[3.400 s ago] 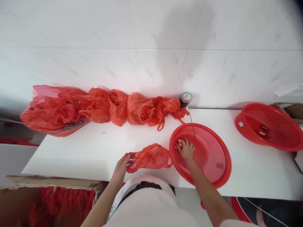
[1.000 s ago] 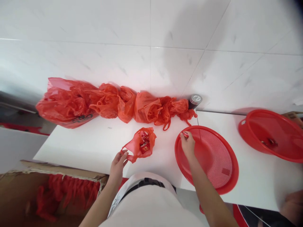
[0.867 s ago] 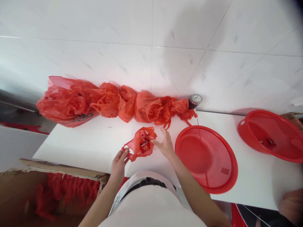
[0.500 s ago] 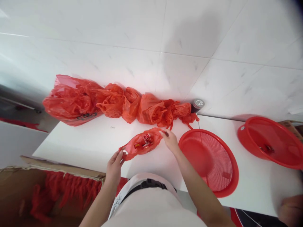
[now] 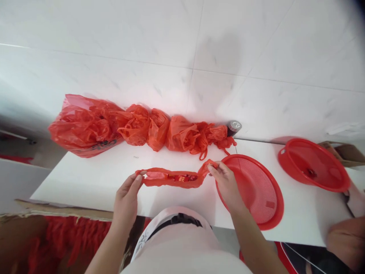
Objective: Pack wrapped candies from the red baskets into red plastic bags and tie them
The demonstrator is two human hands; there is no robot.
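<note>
A thin red plastic bag (image 5: 162,182) is stretched sideways between my two hands above the white table. My left hand (image 5: 127,196) pinches its left end between thumb and fingers. At the opposite end, my right hand (image 5: 225,180) grips the gathered plastic. Through the narrow mouth several small red-wrapped packets (image 5: 185,178) show inside; their kind is too small to tell. Just right of my right hand sits a round red mesh basket (image 5: 265,190).
Along the wall stand several filled red bags (image 5: 88,129) and a dark can (image 5: 234,127). Farther right is a red basin (image 5: 313,163) holding a few small items. A cardboard box (image 5: 19,236) of red bags sits lower left. Another person's arm (image 5: 348,239) shows at the right edge.
My hands have moved apart, pulling the bag from slanted to nearly level and narrowing its mouth. My right hand has shifted right and my left hand left.
</note>
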